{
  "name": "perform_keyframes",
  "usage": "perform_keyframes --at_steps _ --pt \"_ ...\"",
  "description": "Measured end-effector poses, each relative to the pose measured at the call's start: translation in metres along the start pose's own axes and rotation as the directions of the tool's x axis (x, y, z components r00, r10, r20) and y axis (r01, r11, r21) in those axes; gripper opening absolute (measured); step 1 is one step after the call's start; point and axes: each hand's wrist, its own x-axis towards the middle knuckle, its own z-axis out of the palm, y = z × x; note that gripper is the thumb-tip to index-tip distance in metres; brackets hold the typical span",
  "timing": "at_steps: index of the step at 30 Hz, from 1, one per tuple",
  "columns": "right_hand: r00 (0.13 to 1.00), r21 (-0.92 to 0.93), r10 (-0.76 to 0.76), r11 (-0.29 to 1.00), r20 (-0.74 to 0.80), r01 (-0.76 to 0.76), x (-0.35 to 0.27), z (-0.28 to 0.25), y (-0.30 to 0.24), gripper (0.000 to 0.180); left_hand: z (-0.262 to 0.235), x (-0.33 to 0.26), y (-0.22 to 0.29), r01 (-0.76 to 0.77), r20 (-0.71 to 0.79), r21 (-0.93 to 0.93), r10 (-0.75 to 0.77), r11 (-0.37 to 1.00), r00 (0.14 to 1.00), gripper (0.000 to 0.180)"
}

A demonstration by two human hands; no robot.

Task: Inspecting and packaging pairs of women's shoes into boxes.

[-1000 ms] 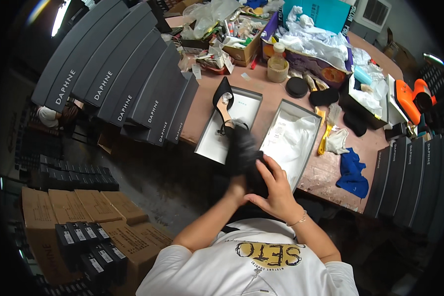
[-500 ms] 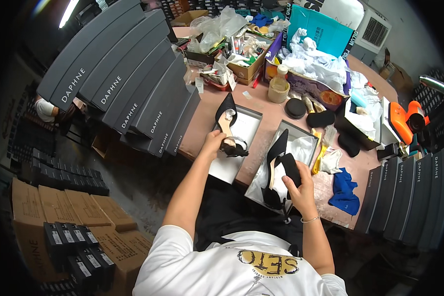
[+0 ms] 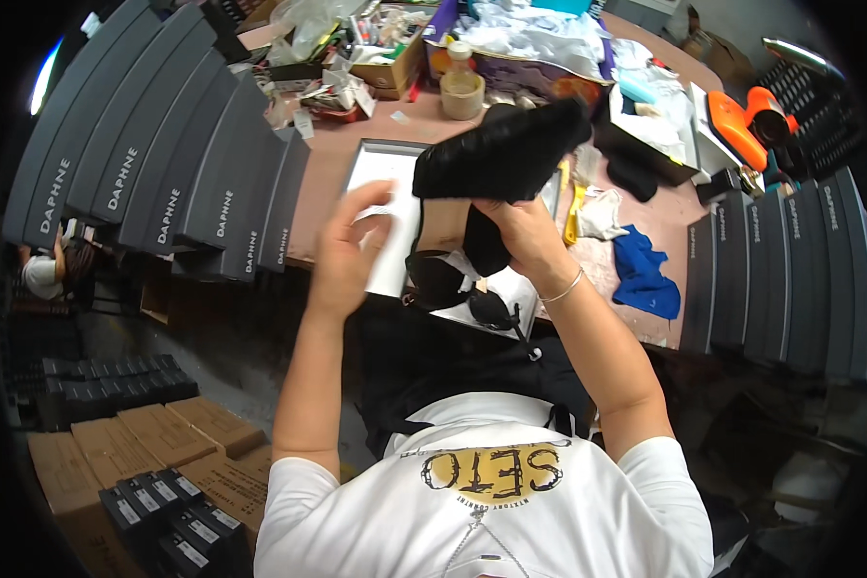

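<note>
Shoe (image 3: 499, 154), black, was raised above the white box (image 3: 387, 226), right hand (image 3: 525, 231) fingers gripping it from below. Left hand (image 3: 345, 252) hovered beside, fingers released. Blue cloth (image 3: 643, 273) lay on bench (image 3: 332, 193).

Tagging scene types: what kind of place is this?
Likely a shoe packing workstation: the right hand holds a black shoe over an open white-lined shoebox, with stacked dark grey shoeboxes alongside and a cluttered worktable.
</note>
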Motion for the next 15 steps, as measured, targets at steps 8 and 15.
perform_keyframes --at_steps 8,15 --pt "0.762 -0.249 -0.16 0.886 0.628 0.391 -0.003 0.017 -0.004 0.019 0.0 -0.074 -0.051 0.647 0.437 -0.378 -0.489 0.662 0.755 0.047" --pt "0.735 -0.242 -0.058 0.924 0.676 0.296 -0.016 0.04 0.009 0.025 0.011 -0.078 -0.018 0.284 0.282 0.198 -0.332 0.938 0.9 0.027"
